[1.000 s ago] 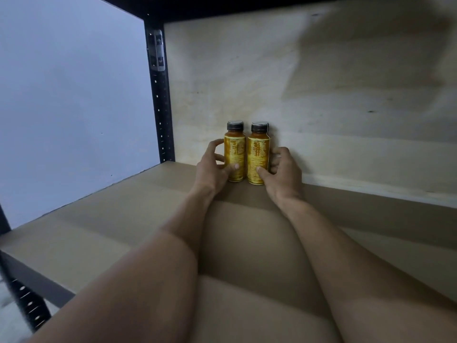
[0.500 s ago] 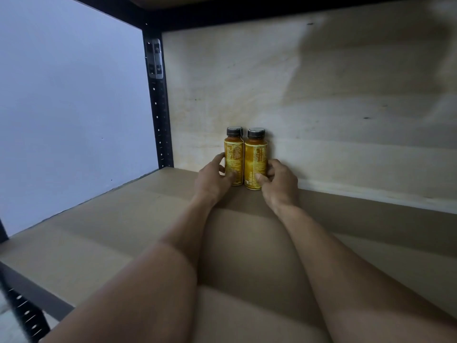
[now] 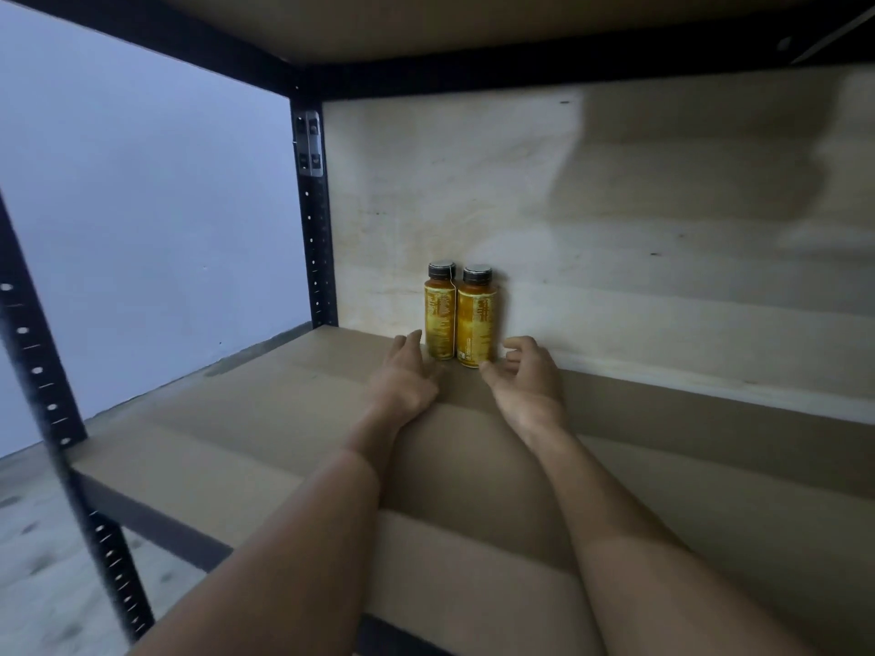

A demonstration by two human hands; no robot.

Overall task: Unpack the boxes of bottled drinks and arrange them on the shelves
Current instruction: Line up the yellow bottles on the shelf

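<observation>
Seen from the head camera, the yellow-labelled, black-capped left bottle (image 3: 440,319) and the matching right bottle (image 3: 476,324) are stood upright, side by side, on the brown board shelf (image 3: 236,419) against its pale plywood back (image 3: 615,229). The left hand (image 3: 405,376) is held straight-fingered and the right hand (image 3: 525,376) loosely curled, each just beside a bottle's base; nothing is gripped.

Room around the two bottles

The left bottle (image 3: 440,319) and right bottle (image 3: 476,324) stand touching, against the plywood back panel (image 3: 615,220), which blocks the way behind. Left of the bottles the shelf (image 3: 227,419) runs bare to the black corner post (image 3: 316,258); right of them, bare along the panel. Above them, open height under the upper shelf (image 3: 473,21) (dark-railed). Just in front sit the left hand (image 3: 405,376) and right hand (image 3: 525,376), loose-fingered.
</observation>
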